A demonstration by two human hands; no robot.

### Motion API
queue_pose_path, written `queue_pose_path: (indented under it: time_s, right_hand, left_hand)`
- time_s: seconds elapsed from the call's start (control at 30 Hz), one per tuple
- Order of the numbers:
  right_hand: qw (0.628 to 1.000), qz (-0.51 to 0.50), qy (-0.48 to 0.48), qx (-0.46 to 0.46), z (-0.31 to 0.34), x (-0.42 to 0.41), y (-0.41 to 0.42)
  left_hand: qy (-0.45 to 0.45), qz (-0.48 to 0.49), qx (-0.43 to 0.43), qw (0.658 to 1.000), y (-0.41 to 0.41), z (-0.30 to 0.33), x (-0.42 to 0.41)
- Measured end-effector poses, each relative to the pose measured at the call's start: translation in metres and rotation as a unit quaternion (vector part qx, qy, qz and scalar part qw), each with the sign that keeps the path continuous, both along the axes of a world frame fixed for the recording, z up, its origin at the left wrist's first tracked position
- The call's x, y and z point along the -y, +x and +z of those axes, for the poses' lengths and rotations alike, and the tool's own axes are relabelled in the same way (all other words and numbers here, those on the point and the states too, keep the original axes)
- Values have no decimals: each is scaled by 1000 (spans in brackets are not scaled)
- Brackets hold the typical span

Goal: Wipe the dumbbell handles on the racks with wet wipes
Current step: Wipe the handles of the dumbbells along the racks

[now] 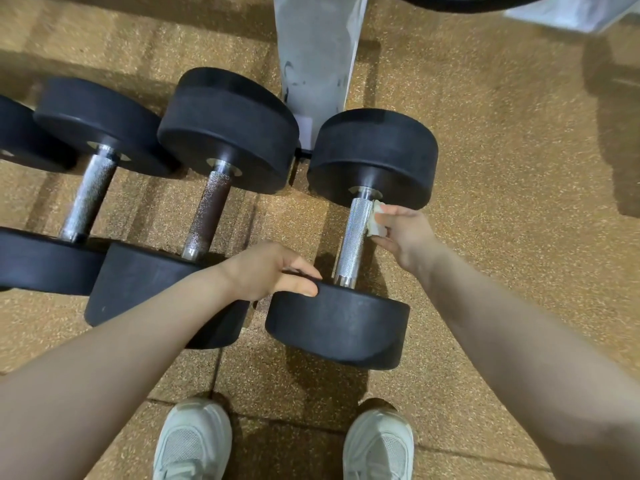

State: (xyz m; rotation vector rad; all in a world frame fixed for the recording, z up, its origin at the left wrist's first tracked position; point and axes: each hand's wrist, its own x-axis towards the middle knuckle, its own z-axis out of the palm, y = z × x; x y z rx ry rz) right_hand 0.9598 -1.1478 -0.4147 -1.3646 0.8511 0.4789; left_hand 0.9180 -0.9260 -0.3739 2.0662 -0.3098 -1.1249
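Right hand [403, 233] pinches a folded wet wipe [376, 220] against the rightmost dumbbell's knurled handle [353, 237]; left hand [268, 271] rests loosely open on its near head [337, 327].

Right hand [403, 233] presses a wet wipe [376, 220] against the rightmost dumbbell's handle [353, 242]; left hand [266, 271] steadies its near head [337, 327].

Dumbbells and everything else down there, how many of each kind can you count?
Dumbbells: 4, the far-left one mostly cut off
Wet wipes: 1, in the right hand
Hands: 2, the left hand on a weight
Shoes: 2
Total: 9
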Motion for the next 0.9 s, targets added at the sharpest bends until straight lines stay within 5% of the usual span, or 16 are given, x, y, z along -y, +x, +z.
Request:
queue_pose_path:
  time_s: [0.07,0.2,0.3,0.43,0.63,0.77,0.9]
  right_hand:
    - [1000,-3,1,-16,4,-5,-5]
    - [956,257,-107,-89,2,-9,-39]
    - [919,353,-119,-129,5,6,-40]
    - [988,112,-77,-67,7,18,-11]
    - [999,-46,19,-15,6,-10,2]
    - [982,167,-29,-87,10,-3,-26]
    - [890,415,-155,-105,23,-8,-47]
  left_hand:
    - [5,5,2,1000,-1,-1,0]
    - [11,2,17,1000,-2,0,-1]
    - [5,-2,18,1000,-3,2,-1]
    - [-1,-4,22,1000,-6,-1,-3]
    - [-14,-4,13,1000,-5,0,-4]
    - [-12,-7,14,1000,-4,-1,-6]
    - [-10,-11,12,1000,-4,2,-4]
